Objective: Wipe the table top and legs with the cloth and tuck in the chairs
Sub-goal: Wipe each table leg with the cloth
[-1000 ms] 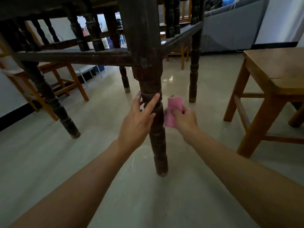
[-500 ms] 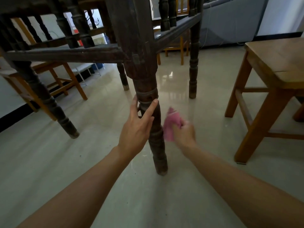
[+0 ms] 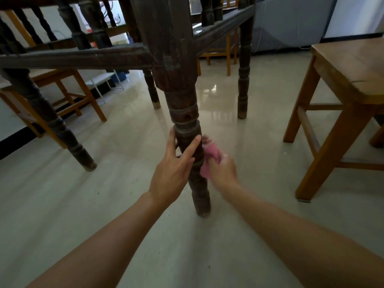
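Observation:
A dark turned table leg (image 3: 185,113) stands in the middle of the view, under the dark wooden table frame (image 3: 83,59). My left hand (image 3: 172,173) rests on the leg's left side with straight fingers, the index finger laid across its front. My right hand (image 3: 222,171) grips a pink cloth (image 3: 209,161) and holds it against the leg's right side, just below the ringed part. The table top is out of view.
A light wooden chair (image 3: 340,96) stands close at the right. Another wooden chair (image 3: 68,94) is behind the table at the left. Three more dark table legs (image 3: 243,80) stand on the shiny tiled floor (image 3: 104,204). A grey sofa (image 3: 291,23) is at the back.
My right hand has slid the pink cloth down the leg's right side and pressed closer to it. My left hand stays on the leg. The view has moved closer.

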A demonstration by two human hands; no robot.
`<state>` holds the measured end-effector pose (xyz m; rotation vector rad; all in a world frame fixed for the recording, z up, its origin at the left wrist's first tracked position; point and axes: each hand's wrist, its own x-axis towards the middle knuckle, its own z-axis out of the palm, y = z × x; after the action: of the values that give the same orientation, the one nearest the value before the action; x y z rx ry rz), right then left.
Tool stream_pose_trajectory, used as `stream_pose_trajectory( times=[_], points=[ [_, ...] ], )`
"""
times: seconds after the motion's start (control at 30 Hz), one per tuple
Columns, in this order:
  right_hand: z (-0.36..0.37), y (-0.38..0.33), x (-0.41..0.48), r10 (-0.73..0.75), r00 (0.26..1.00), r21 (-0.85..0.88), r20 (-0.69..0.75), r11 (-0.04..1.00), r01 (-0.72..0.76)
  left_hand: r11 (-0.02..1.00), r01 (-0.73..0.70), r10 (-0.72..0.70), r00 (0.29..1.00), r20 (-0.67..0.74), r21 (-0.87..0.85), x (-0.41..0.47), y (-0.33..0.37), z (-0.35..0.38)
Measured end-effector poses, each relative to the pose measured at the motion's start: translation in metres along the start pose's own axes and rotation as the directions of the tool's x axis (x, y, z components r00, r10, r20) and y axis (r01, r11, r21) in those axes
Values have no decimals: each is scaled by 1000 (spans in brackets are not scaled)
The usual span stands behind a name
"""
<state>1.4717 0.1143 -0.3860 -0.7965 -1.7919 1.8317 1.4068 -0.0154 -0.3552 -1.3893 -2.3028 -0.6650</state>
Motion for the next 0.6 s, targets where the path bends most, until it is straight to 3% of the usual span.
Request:
stream_pose_trajectory(
  times=[0.07, 0.17, 0.23, 0.3, 0.4, 0.47, 0.53, 0.6],
  points=[
    [2, 42, -22, 63, 998, -140, 20, 988, -59, 1000, 18, -18, 998, 66, 0, -6, -3, 8],
    [-23, 79, -32, 319, 939, -491, 125, 843, -221, 1000, 20, -23, 994, 111, 22, -10, -7, 15],
    [-36, 73, -10, 301, 953, -429, 34, 866, -258, 1000, 9, -12, 994, 108, 25, -10, -9, 16],
    [-34, 48, 15, 184, 980, -239, -77, 951, -197, 999, 9, -13, 994, 110, 33, -10, -8, 17],
    [-6, 26, 20, 80, 995, -73, -58, 994, -84, 1000, 7, -10, 992, 126, 28, -12, -8, 20],
    [5, 45, -5, 126, 991, -82, -43, 988, -130, 1000, 11, -13, 991, 135, 21, -13, -11, 22],
    [1, 80, -36, 308, 945, -336, 113, 907, -255, 1000, 19, -22, 991, 131, 22, -13, -11, 23],
    [-15, 104, -53, 505, 837, -605, 209, 739, -295, 1000, 20, -23, 991, 132, 22, -13, -11, 23]
  ],
)
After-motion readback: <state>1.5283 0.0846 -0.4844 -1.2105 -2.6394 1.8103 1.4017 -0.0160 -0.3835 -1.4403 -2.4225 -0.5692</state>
